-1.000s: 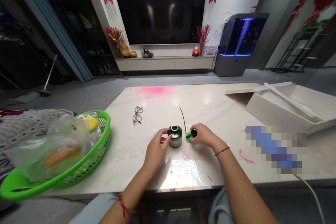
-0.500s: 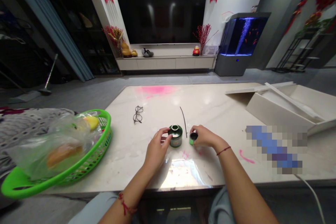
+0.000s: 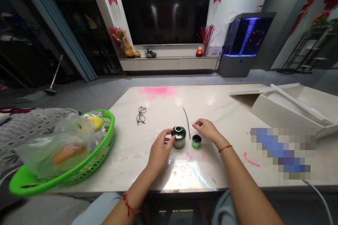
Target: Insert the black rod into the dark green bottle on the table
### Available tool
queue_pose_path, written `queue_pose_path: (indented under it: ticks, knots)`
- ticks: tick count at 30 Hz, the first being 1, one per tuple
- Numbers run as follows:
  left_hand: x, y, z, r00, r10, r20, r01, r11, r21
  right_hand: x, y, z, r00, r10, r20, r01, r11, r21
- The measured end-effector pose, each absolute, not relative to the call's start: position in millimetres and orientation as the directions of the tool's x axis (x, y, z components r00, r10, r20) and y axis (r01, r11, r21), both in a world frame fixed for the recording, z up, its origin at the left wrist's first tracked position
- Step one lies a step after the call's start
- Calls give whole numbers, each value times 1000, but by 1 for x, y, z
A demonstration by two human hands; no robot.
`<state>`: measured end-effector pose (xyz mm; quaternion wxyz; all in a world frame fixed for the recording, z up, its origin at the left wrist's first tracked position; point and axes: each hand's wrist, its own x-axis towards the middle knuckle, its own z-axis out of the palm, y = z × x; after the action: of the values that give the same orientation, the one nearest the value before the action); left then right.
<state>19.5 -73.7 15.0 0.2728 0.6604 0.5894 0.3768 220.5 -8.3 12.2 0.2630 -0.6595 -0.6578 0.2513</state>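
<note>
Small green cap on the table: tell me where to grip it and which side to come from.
Pinch the small green cap around its round side wall, coming from above on the right, where the right hand is nearest. It stands upright and short, so the wall offers the surest hold; the green canister close on its left crowds that side.

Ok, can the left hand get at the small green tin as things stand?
Probably not directly: the left hand is against the larger green tin, which stands between it and the small green tin. It would likely have to reach around or over.
</note>
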Motion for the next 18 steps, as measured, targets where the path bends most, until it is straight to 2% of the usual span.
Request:
queue_pose_path:
  ticks: [4,10,18]
  knots:
    - [19,-73,14,26,980,199,558,-179,810,210,2,-3,-8,1000,17,736,18,-676]
    - [18,-72,12,27,978,208,561,-187,807,208,9,-15,-134,991,-7,671,85,-736]
    - [18,-71,12,28,978,206,546,-187,816,219,12,-17,-3,998,-57,713,-38,-700]
